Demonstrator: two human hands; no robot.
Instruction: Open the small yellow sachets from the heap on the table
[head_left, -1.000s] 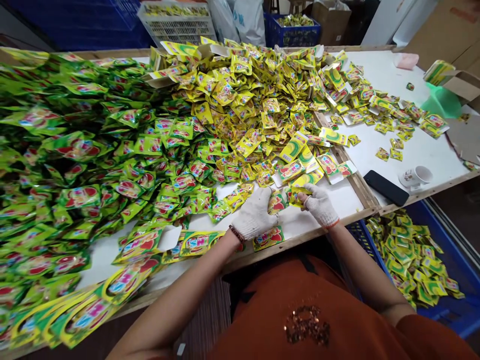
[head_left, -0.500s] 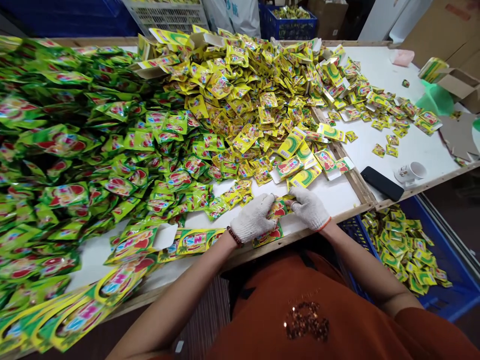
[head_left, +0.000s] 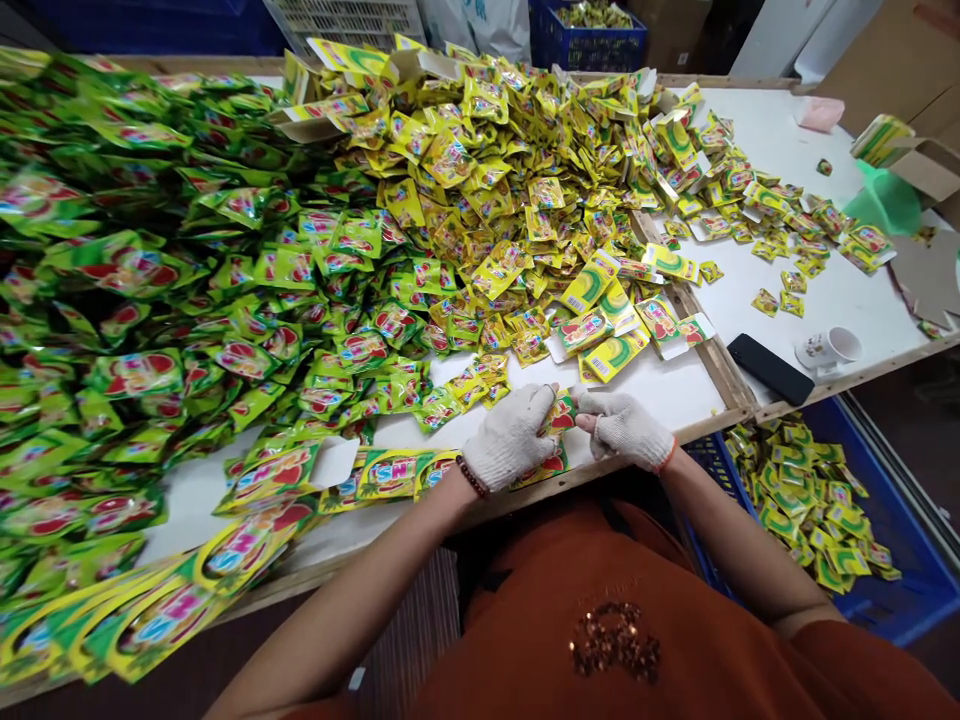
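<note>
My left hand (head_left: 513, 440), in a white knitted glove, is wrapped around a small green and yellow printed carton (head_left: 561, 411) just above the table's front edge. My right hand (head_left: 628, 430), gloved with bare fingertips, has its thumb and fingers pinched at the carton's right end. Another printed carton piece (head_left: 553, 466) lies partly hidden under my left hand. Beyond the hands are several small yellow sachets (head_left: 480, 378) and a group of yellow and green cartons (head_left: 616, 352).
Heaped on the left are green sachets (head_left: 135, 375), with yellow sachets (head_left: 517, 190) behind. Flat printed cartons (head_left: 172, 620) fan out at front left. A phone (head_left: 770, 368) and a mug (head_left: 828, 347) stand right of a wooden divider (head_left: 701, 330). Below is a blue crate (head_left: 911, 590) of filled cartons.
My right hand has shifted slightly right and down, its fingers now at the end of the carton. The left hand keeps its hold. The whole view has moved a little.
</note>
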